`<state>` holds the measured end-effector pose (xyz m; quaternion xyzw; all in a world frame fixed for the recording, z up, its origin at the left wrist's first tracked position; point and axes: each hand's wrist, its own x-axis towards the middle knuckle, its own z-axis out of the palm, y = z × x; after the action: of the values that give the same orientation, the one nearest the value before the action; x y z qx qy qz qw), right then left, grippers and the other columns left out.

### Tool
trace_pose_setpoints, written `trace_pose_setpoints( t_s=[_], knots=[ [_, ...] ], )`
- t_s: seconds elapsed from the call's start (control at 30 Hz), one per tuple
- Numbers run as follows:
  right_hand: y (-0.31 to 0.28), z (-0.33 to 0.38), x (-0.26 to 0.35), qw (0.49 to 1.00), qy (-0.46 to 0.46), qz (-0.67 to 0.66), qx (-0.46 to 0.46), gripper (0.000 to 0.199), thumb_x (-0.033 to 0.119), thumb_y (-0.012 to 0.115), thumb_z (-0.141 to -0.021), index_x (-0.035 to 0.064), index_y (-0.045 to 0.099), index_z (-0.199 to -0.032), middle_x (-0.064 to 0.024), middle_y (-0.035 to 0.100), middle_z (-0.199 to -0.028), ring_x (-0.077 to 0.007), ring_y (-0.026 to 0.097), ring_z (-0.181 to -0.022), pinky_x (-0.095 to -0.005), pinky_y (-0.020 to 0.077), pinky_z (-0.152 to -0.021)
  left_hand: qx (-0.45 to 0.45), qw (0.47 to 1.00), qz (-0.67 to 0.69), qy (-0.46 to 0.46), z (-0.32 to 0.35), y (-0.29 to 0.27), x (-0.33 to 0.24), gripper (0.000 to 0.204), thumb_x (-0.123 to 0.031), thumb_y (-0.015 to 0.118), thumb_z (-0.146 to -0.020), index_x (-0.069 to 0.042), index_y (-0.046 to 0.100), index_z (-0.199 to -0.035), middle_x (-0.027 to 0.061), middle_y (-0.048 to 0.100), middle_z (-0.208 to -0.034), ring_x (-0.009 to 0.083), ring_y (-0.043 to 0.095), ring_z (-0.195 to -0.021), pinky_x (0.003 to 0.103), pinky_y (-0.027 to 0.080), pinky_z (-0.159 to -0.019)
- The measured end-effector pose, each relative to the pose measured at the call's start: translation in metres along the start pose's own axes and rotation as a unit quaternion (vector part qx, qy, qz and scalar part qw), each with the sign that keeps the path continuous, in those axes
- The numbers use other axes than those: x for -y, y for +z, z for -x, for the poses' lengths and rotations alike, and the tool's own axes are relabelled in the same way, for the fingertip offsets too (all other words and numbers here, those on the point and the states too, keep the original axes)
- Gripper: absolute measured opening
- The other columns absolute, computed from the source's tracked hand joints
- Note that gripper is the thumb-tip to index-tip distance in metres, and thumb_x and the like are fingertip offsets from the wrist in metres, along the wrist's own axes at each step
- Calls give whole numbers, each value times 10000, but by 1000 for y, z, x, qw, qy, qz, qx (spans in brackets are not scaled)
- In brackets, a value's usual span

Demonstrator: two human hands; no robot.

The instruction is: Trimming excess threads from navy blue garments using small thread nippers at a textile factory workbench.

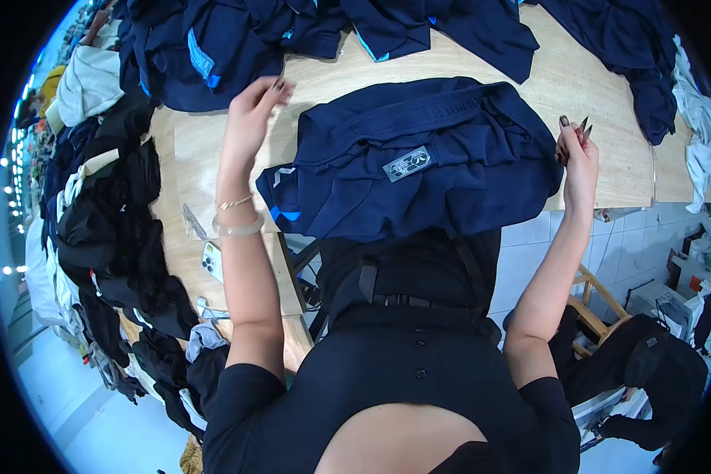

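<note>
A dark navy garment lies bunched in front of me on the wooden table, its gathered waistband toward the far side. A shiny printed label sits on its middle, and a bright blue patch shows at its left corner. Left of the garment, my left hand is raised and apart from it. Its fingers are bent together and slightly blurred, so anything small in them is hidden. My right hand is closed at the garment's right edge, with a small dark pointed tool sticking up from it.
More navy garments are heaped along the far side of the table. Black clothes pile up at the left. A phone and a metal ruler lie near my left forearm. Behind my right arm are a wooden stool and another person.
</note>
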<state>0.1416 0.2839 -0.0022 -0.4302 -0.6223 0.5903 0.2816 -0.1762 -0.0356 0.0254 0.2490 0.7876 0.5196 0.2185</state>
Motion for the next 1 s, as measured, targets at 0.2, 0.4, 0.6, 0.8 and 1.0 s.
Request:
trace_pose_setpoints(
  t_s=[0.2,0.4,0.6,0.8,1.0],
  knots=[
    [2,-27,-5,990,1,27,138,228,133,542,-932,25,682,-1075,76,480,-636,-12,356,-529,-195,251,-485,111,992,-9,-59,38,-8,24,195,-149,575,-930,-21,670,-1042,7,647,-868,65,535,-782,211,418,-738],
    [38,-50,0,973,38,61,220,189,214,681,-877,53,691,-975,96,462,-620,-13,341,-527,-203,239,-478,167,977,-134,14,41,17,18,264,-116,717,-789,-40,683,-1039,17,574,-950,132,523,-852,255,437,-762],
    [26,-65,2,931,67,215,286,173,253,688,-879,106,607,-838,95,509,-671,-24,390,-576,-199,286,-519,238,928,-285,31,30,8,21,298,-201,783,-732,-2,642,-903,112,600,-887,251,540,-818,337,455,-747],
    [13,-60,4,933,113,-207,272,202,205,615,-929,32,645,-1029,-41,677,-975,-103,630,-869,-252,505,-789,306,918,250,-38,34,-51,67,333,-129,665,-867,-8,572,-1163,28,584,-1077,105,566,-916,233,481,-816],
    [31,-40,10,694,59,-638,327,355,86,445,-978,6,486,-1321,-184,631,-1159,-254,635,-1058,-372,508,-921,193,651,733,42,-1,-36,67,271,-158,470,-984,22,601,-1138,124,633,-1192,225,562,-1167,363,405,-1062]
  ],
)
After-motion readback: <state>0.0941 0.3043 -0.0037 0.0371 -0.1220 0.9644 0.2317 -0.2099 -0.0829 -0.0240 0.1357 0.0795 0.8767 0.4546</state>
